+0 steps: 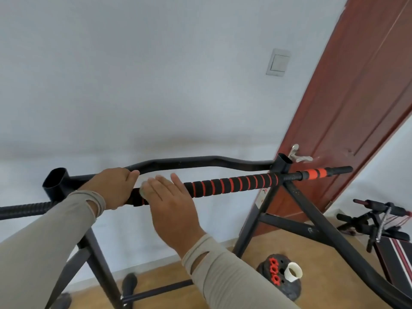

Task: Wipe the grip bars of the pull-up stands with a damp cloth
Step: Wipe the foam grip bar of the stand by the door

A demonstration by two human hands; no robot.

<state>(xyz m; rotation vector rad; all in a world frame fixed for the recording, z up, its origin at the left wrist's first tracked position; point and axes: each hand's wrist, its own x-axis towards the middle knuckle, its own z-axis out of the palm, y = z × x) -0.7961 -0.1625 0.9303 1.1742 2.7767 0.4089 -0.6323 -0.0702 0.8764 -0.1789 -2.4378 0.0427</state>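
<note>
A black grip bar with orange rings (231, 183) runs across the pull-up stand from left to right. My left hand (113, 188) is closed around the bar left of centre. Just to its right my right hand (171, 199) lies flat over the bar with fingers straight. A small pale bit of cloth (143, 190) shows between the two hands, under my right palm against the bar; most of it is hidden. Behind the grip bar a curved black bar (200, 161) joins the two uprights.
The stand's black legs (312, 219) slope to the wooden floor. A black weight with red knobs and a white roll (281, 273) sits on the floor at the right. Other exercise gear (379, 221) stands at far right. A brown door (356, 108) with a metal handle is behind.
</note>
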